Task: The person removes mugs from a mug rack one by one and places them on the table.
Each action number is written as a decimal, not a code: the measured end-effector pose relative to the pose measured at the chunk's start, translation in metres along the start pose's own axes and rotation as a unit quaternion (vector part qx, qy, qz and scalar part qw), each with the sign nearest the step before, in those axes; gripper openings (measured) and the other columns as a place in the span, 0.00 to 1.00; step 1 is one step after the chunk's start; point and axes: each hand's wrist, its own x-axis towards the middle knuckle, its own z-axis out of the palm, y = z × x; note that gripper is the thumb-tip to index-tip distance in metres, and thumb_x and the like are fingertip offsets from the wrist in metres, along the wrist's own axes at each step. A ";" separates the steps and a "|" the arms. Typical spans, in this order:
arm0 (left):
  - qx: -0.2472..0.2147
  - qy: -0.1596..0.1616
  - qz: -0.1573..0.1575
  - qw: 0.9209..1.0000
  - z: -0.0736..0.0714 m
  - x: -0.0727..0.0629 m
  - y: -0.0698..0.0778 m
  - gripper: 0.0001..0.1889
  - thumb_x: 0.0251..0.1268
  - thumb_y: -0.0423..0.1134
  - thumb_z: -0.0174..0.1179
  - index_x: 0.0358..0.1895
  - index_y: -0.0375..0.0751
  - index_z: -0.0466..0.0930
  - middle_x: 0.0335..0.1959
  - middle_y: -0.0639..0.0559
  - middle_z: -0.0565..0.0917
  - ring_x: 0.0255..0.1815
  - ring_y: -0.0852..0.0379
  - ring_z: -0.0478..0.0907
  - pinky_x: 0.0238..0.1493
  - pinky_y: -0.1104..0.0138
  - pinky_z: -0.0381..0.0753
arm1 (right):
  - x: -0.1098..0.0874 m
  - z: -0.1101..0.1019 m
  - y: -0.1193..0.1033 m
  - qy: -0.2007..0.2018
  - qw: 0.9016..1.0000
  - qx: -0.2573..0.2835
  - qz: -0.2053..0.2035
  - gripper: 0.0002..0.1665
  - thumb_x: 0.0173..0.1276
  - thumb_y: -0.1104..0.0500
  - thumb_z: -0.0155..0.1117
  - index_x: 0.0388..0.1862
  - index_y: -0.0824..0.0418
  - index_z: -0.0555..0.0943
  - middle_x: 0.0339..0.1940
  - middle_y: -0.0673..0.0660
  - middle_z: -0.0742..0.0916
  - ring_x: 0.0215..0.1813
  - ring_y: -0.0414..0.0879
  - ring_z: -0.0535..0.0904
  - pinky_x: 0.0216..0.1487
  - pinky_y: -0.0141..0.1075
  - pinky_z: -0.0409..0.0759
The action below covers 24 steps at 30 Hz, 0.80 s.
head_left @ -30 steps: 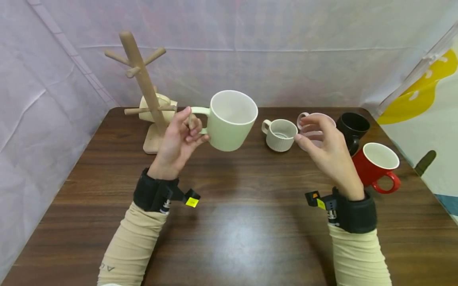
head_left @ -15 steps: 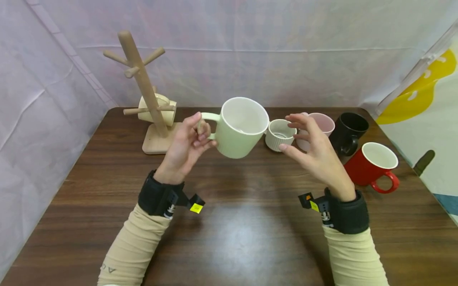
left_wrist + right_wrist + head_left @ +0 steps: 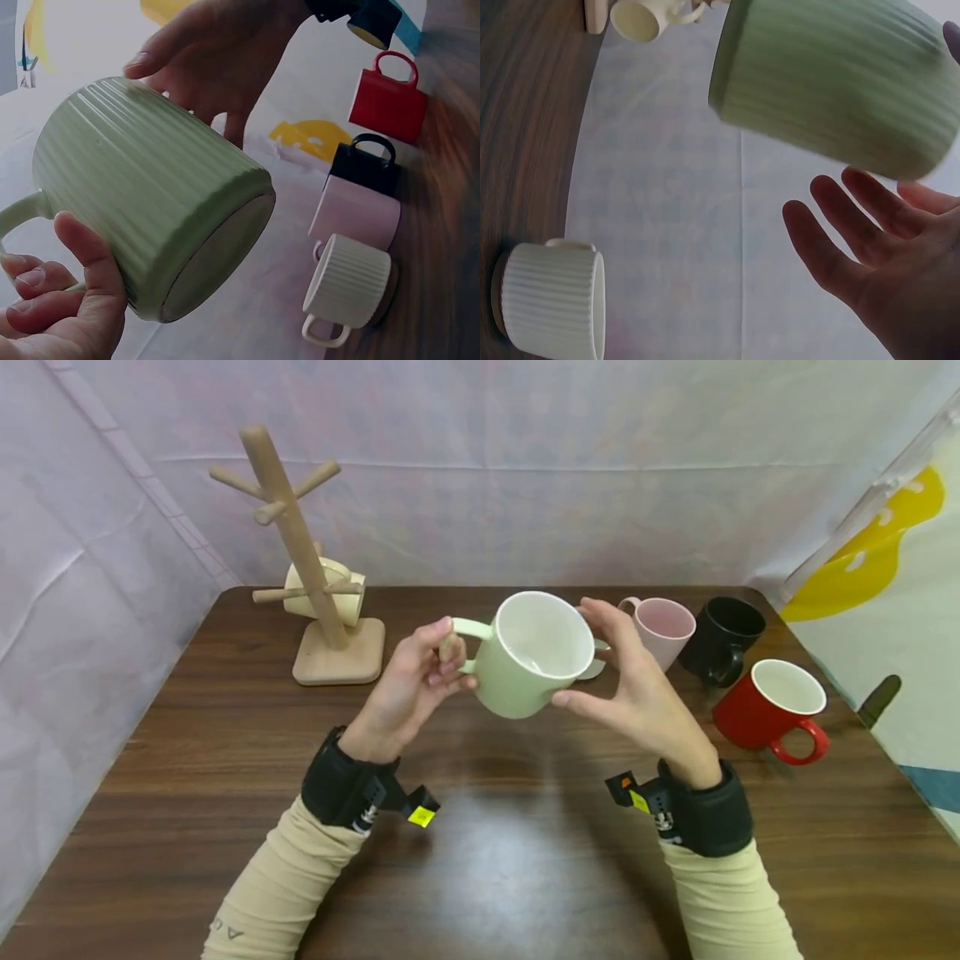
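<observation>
A light green ribbed mug with a white inside hangs above the table, its mouth tipped toward the head camera. My left hand pinches its handle between thumb and fingers. On the mug's other side is my right hand, fingers spread and gently bent, fingertips close to the wall near the rim. The right wrist view shows those fingers just below the mug. Behind the mug and right hand, a small white ribbed cup is mostly hidden in the head view.
A wooden mug tree stands back left, a cream mug hanging on a lower peg. Toward the right are a pink mug, a black mug and a red mug. White cloth backs the table.
My left hand has carried the green mug rightward and lower, toward the head camera. The right hand has moved left from over the pink mug to the green mug's side.
</observation>
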 end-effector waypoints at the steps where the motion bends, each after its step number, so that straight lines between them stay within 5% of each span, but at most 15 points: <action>1: 0.002 0.000 -0.004 1.000 0.001 0.000 -0.001 0.19 0.76 0.44 0.44 0.21 0.47 0.65 0.21 0.55 0.60 0.23 0.59 0.56 0.39 0.66 0.76 | -0.001 0.001 -0.001 -0.001 1.000 -0.003 0.001 0.56 0.49 0.75 0.79 0.74 0.72 0.58 0.71 0.66 0.72 0.70 0.53 0.68 0.66 0.38 0.68; 10: 0.016 -0.004 -0.010 1.000 0.004 -0.003 -0.002 0.19 0.76 0.43 0.44 0.21 0.46 0.65 0.22 0.55 0.61 0.24 0.58 0.58 0.39 0.66 0.76 | 0.000 0.008 -0.004 0.007 1.000 -0.004 -0.005 0.61 0.47 0.73 0.82 0.76 0.71 0.55 0.71 0.68 0.71 0.71 0.54 0.66 0.69 0.37 0.62; 16: 0.023 -0.018 -0.017 0.999 0.006 -0.005 -0.001 0.19 0.75 0.47 0.50 0.23 0.47 0.65 0.23 0.54 0.61 0.25 0.58 0.59 0.40 0.66 0.76 | 0.000 0.012 -0.006 0.020 1.000 -0.018 -0.013 0.64 0.45 0.71 0.83 0.76 0.70 0.54 0.71 0.68 0.71 0.70 0.55 0.68 0.65 0.41 0.66; 24: 0.032 -0.017 -0.020 0.999 0.008 -0.005 -0.001 0.18 0.77 0.43 0.44 0.23 0.46 0.64 0.23 0.54 0.61 0.25 0.58 0.59 0.39 0.65 0.77 | 0.002 0.013 -0.007 0.029 0.999 -0.020 -0.027 0.66 0.42 0.69 0.85 0.76 0.70 0.54 0.68 0.69 0.73 0.65 0.57 0.71 0.61 0.40 0.70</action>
